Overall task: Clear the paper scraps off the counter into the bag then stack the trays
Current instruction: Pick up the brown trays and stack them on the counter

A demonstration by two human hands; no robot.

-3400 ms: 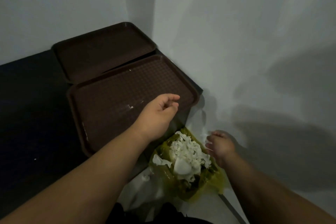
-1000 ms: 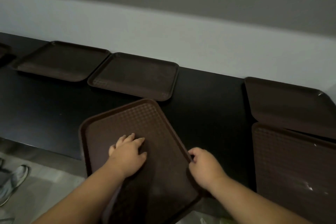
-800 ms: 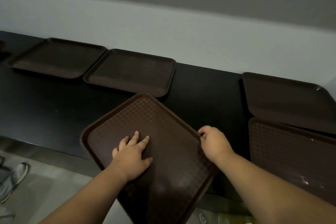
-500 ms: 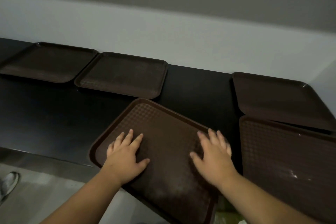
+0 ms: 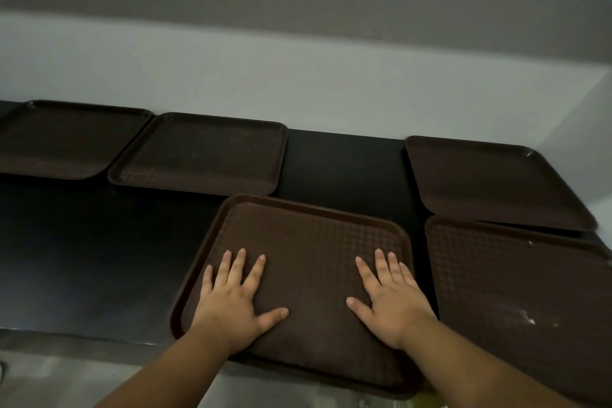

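Note:
A brown tray (image 5: 311, 235) lies at the front of the black counter (image 5: 99, 242), its near edge hanging past the counter's front. My left hand (image 5: 231, 301) presses flat on its left part, fingers spread. My right hand (image 5: 390, 298) presses flat on its right part the same way. Two more brown trays sit side by side at the back left, one (image 5: 66, 139) further left and one (image 5: 205, 152) nearer the middle. On the right, a tray (image 5: 516, 291) with small white specks lies at the front, and another tray (image 5: 486, 179) lies behind it, overlapping its far edge.
A pale wall (image 5: 298, 83) runs behind the counter and turns forward at the right corner. A sliver of the yellow-green bag (image 5: 427, 402) shows at the bottom edge. Grey floor (image 5: 49, 381) lies below the counter's front.
The front tray has turned from a diagonal to nearly square with the counter. My right hand let go of its right edge and now lies flat on it.

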